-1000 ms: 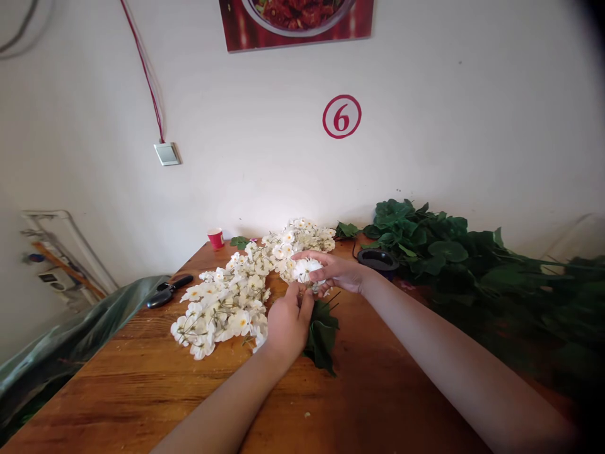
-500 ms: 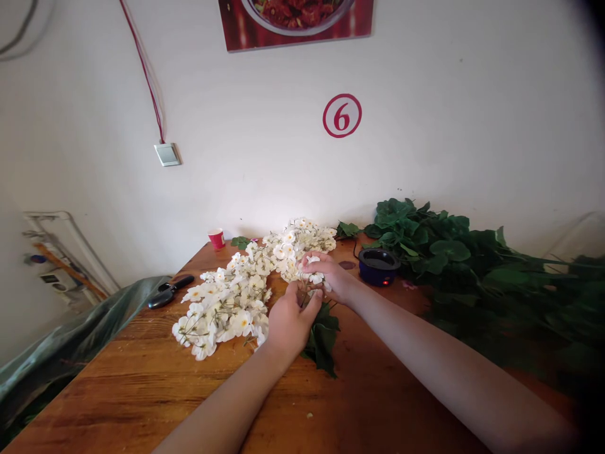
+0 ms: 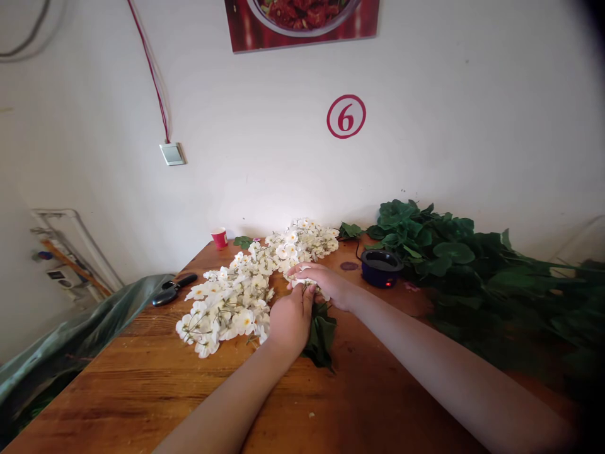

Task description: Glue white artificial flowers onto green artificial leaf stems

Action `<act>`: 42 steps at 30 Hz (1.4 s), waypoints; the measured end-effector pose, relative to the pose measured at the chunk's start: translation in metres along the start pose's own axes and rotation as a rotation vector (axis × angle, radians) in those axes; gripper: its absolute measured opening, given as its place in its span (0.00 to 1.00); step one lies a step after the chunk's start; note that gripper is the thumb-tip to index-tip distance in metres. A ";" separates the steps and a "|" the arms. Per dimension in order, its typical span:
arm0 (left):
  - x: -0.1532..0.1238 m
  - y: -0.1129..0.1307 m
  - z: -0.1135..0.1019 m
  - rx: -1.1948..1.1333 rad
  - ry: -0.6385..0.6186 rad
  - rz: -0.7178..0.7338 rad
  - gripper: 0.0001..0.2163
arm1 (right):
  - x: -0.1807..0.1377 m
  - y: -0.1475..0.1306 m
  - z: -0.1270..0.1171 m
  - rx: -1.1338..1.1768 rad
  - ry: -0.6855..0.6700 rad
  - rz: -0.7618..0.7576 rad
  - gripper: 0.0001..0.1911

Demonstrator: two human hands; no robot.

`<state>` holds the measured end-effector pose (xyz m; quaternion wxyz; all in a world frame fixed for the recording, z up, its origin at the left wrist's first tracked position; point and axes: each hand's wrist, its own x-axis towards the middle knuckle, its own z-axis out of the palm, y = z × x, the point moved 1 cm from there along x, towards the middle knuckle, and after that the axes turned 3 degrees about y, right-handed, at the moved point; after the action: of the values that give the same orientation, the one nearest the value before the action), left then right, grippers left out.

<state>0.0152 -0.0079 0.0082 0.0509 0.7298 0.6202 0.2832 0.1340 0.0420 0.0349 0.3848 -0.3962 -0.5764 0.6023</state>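
My left hand (image 3: 290, 321) is closed around something at the base of a small white blossom bunch (image 3: 302, 275), probably its stem. My right hand (image 3: 321, 284) lies over the top of that bunch, fingers curled on the petals, and hides most of it. Below my hands, a dark green artificial leaf cluster (image 3: 321, 334) lies on the table, partly covered by my left hand. To the left of my left hand, a large heap of white artificial blossom sprigs (image 3: 231, 302) stretches toward the wall.
A wooden table (image 3: 142, 378) carries black-handled scissors (image 3: 174, 290), a small red cup (image 3: 219, 238) and a dark blue pot (image 3: 381, 268) with a red light. A big mound of green artificial leaves (image 3: 463, 271) lies at right. Green plastic sheeting (image 3: 70, 334) hangs over the left edge.
My right hand has moved down and left, covering more of the white bunch. The bunch looks smaller in view, and the view has shifted slightly.
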 end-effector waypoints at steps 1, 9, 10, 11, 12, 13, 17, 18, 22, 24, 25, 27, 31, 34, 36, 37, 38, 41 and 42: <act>0.000 0.000 0.000 0.017 -0.002 0.003 0.18 | 0.000 0.000 0.001 0.024 -0.001 0.008 0.14; 0.004 -0.002 0.000 -0.035 -0.004 0.049 0.18 | 0.005 0.007 0.010 0.310 0.184 0.088 0.08; 0.004 -0.003 0.001 -0.050 -0.005 0.054 0.18 | 0.005 0.007 0.009 0.314 0.170 0.095 0.08; 0.004 -0.003 0.001 -0.072 -0.005 0.061 0.18 | 0.005 0.007 0.007 0.319 0.127 0.103 0.08; 0.004 -0.004 0.002 -0.101 -0.005 0.070 0.17 | 0.004 0.007 0.005 0.322 0.059 0.111 0.09; 0.004 -0.004 0.002 -0.138 -0.002 0.088 0.17 | 0.002 0.006 0.002 0.323 -0.028 0.121 0.11; 0.002 -0.005 0.005 -0.312 0.036 0.175 0.14 | -0.003 0.002 -0.009 0.291 -0.335 0.152 0.14; 0.002 -0.005 0.006 -0.365 0.029 0.185 0.14 | -0.004 0.001 -0.011 0.279 -0.352 0.145 0.14; 0.006 -0.010 0.010 -0.541 -0.026 0.145 0.16 | 0.000 0.004 -0.010 0.259 -0.258 0.039 0.12; 0.008 -0.011 0.010 -0.572 -0.017 0.098 0.16 | 0.003 0.007 -0.007 0.254 -0.166 -0.031 0.13; 0.010 -0.011 0.009 -0.584 -0.008 0.075 0.16 | 0.004 0.008 -0.006 0.251 -0.120 -0.062 0.13; 0.012 -0.012 0.006 -0.613 0.011 0.039 0.16 | 0.005 0.008 -0.004 0.241 -0.044 -0.106 0.14; 0.014 -0.011 0.003 -0.685 0.045 -0.019 0.18 | 0.002 0.005 0.000 0.192 -0.008 -0.147 0.15; 0.013 -0.011 0.004 -0.764 0.046 -0.056 0.19 | -0.002 0.003 0.005 0.047 0.025 -0.162 0.19; 0.012 -0.010 0.005 -0.767 0.053 -0.060 0.18 | -0.002 0.004 0.009 -0.085 0.126 -0.190 0.20; 0.011 -0.010 0.005 -0.742 0.060 -0.050 0.18 | -0.002 0.004 0.011 -0.135 0.194 -0.214 0.19; 0.010 -0.010 0.005 -0.707 0.066 -0.035 0.19 | -0.002 0.005 0.012 -0.166 0.262 -0.238 0.17; 0.007 -0.009 0.004 -0.611 0.077 0.019 0.20 | 0.001 0.007 0.015 -0.174 0.398 -0.297 0.16; 0.007 -0.009 0.004 -0.593 0.079 0.028 0.20 | 0.002 0.008 0.015 -0.164 0.422 -0.301 0.15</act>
<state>0.0098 0.0016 0.0037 0.2335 0.6799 0.5018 0.4810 0.1197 0.0381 0.0267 0.5483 -0.4526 -0.5827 0.3938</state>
